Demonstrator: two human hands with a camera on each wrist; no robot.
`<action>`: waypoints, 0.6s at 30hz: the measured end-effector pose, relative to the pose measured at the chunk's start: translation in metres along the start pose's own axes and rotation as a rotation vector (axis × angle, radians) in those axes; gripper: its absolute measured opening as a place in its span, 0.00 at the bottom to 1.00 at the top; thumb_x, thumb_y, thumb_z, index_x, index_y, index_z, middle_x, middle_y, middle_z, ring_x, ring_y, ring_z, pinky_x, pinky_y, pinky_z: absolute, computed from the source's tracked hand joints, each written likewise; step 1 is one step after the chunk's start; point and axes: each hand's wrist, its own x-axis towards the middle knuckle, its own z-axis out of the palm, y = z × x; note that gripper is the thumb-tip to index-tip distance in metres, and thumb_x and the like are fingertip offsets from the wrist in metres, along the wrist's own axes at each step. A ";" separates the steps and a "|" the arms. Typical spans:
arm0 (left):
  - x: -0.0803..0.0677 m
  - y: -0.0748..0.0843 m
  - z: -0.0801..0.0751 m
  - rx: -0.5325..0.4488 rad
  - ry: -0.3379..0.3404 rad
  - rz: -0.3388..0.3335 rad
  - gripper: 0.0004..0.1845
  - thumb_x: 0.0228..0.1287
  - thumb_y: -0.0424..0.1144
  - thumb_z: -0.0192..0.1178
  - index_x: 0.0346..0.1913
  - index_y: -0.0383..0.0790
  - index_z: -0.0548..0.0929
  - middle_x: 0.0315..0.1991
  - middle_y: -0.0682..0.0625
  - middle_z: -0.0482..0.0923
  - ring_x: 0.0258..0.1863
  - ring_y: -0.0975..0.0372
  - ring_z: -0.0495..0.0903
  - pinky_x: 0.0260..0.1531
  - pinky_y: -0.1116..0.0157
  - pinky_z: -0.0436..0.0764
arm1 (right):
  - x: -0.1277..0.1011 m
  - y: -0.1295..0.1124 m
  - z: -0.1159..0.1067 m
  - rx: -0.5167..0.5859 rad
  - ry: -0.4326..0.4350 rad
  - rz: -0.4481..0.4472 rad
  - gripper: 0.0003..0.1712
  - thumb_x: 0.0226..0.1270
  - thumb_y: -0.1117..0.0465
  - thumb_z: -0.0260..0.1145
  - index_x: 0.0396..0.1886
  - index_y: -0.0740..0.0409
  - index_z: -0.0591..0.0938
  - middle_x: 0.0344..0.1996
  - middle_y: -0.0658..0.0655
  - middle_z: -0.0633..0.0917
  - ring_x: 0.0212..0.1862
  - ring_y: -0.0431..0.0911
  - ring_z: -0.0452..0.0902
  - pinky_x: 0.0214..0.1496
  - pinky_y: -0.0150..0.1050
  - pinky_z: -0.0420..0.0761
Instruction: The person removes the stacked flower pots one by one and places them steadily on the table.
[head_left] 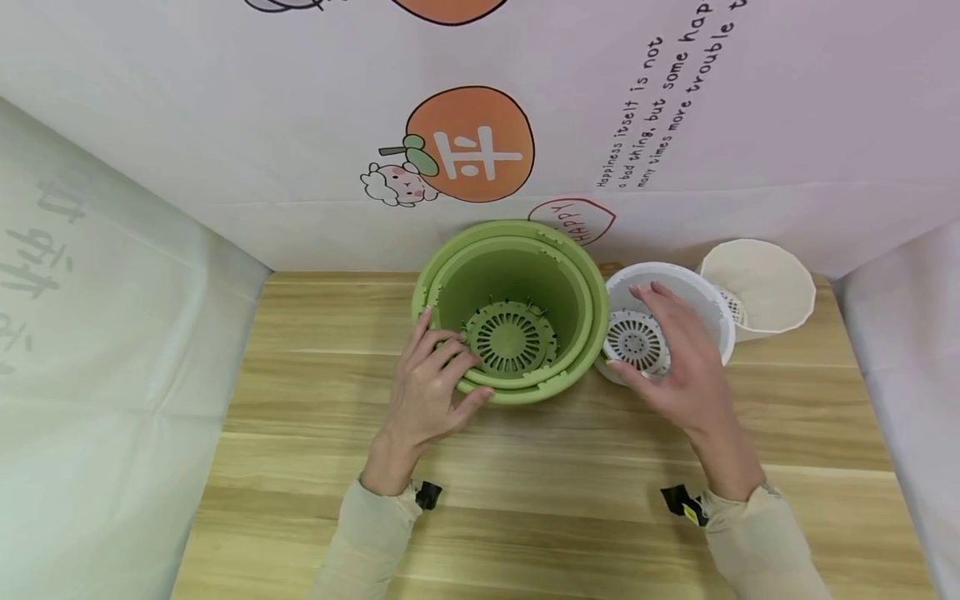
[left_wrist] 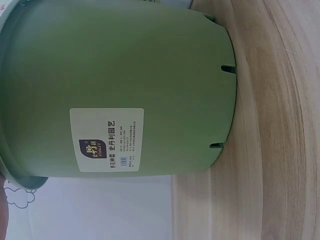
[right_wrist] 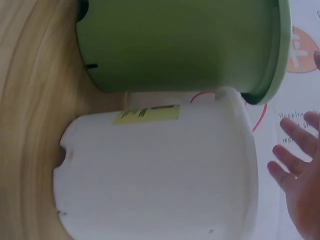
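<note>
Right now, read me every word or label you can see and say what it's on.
"Happiness itself is not a bad thing, but some..." on the backdrop, cut off.
"HAPPY" in the red badge.
One Chinese character on the orange fruit.
Label on the green pot: Chinese print, too small.
Yellow sticker on the white pot: blurred.

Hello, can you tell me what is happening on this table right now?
A person works at a wooden table with plastic flower pots. The left hand grips the near rim of the green pot, which has a second green pot nested inside. The right hand hovers, fingers spread, over the white pot beside it. A cream pot stands further right, untouched.
</note>
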 end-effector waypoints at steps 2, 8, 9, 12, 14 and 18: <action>0.000 0.000 0.000 -0.002 0.006 0.002 0.39 0.74 0.67 0.35 0.25 0.43 0.84 0.30 0.48 0.85 0.44 0.52 0.81 0.70 0.44 0.59 | 0.004 -0.002 0.002 -0.009 -0.021 0.015 0.53 0.58 0.27 0.64 0.70 0.62 0.72 0.64 0.64 0.77 0.69 0.60 0.66 0.74 0.50 0.60; 0.000 -0.001 0.000 -0.007 0.001 0.004 0.38 0.74 0.68 0.36 0.23 0.44 0.83 0.28 0.50 0.83 0.41 0.53 0.81 0.70 0.46 0.61 | 0.014 -0.002 0.010 -0.016 -0.177 0.062 0.60 0.54 0.23 0.63 0.77 0.56 0.63 0.72 0.62 0.67 0.75 0.59 0.57 0.75 0.56 0.57; 0.000 -0.001 0.000 -0.010 0.000 0.004 0.38 0.74 0.68 0.36 0.23 0.44 0.83 0.27 0.50 0.83 0.40 0.53 0.80 0.70 0.46 0.61 | 0.015 -0.002 0.011 -0.015 -0.223 0.086 0.61 0.54 0.24 0.65 0.78 0.54 0.60 0.75 0.60 0.63 0.76 0.57 0.54 0.75 0.57 0.56; 0.000 -0.002 0.000 -0.029 -0.001 0.004 0.37 0.73 0.69 0.38 0.23 0.44 0.82 0.26 0.51 0.82 0.37 0.54 0.79 0.70 0.49 0.63 | 0.016 -0.002 0.013 -0.027 -0.349 0.155 0.64 0.51 0.31 0.72 0.81 0.48 0.51 0.79 0.54 0.54 0.78 0.54 0.46 0.74 0.60 0.55; 0.000 -0.003 0.000 -0.044 -0.001 0.005 0.37 0.72 0.69 0.39 0.23 0.44 0.82 0.26 0.51 0.82 0.36 0.55 0.79 0.69 0.49 0.63 | 0.016 -0.002 0.014 -0.036 -0.410 0.188 0.67 0.49 0.36 0.76 0.81 0.47 0.48 0.79 0.51 0.50 0.79 0.52 0.43 0.75 0.60 0.53; 0.001 -0.003 0.000 -0.063 0.000 0.002 0.37 0.71 0.69 0.40 0.23 0.43 0.83 0.26 0.51 0.83 0.36 0.55 0.78 0.69 0.49 0.63 | 0.017 -0.002 0.016 -0.048 -0.454 0.205 0.69 0.48 0.37 0.78 0.81 0.47 0.45 0.79 0.51 0.48 0.79 0.51 0.39 0.76 0.57 0.50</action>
